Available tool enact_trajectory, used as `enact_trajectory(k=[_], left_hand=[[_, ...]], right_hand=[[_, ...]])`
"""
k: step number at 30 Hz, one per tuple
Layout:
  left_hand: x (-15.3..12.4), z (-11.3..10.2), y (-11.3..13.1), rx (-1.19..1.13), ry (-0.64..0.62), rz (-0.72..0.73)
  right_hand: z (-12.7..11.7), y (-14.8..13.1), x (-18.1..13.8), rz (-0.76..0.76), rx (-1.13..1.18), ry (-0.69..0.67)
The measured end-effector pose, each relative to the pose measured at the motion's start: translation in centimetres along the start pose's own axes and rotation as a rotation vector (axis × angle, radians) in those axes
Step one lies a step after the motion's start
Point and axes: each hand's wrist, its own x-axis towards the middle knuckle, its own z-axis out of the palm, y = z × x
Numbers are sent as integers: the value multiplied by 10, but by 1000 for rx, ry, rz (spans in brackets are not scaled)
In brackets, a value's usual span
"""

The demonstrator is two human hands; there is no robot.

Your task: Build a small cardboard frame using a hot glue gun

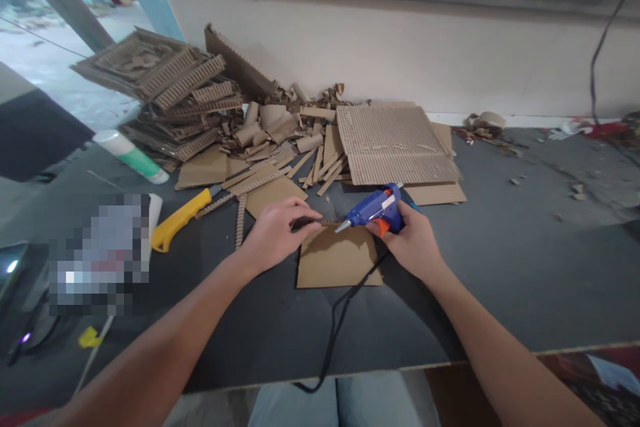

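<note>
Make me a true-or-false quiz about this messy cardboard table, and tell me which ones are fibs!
1. The right hand holds a blue glue gun. True.
2. The left hand grips the white-and-green tube. False: the tube is farther left, and no hand touches it.
3. A big ribbed cardboard sheet lies beyond the glue gun. True.
4. The cutter has a red handle. False: its handle is yellow.

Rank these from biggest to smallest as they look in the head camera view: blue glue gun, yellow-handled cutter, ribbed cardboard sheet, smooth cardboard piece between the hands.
1. Ribbed cardboard sheet
2. Smooth cardboard piece
3. Blue glue gun and yellow-handled cutter: too alike to rank; the cutter looks slimmer, the gun chunkier.
</note>
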Motion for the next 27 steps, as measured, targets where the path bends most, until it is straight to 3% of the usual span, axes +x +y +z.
enact_trajectory(k=[7, 27], left_hand=[[3, -16, -9, -52, -86, -15], [0, -17, -10, 51, -143, 74]], right_hand=[[0, -1, 0, -23, -83, 16], [2, -5, -5, -127, -230, 98]])
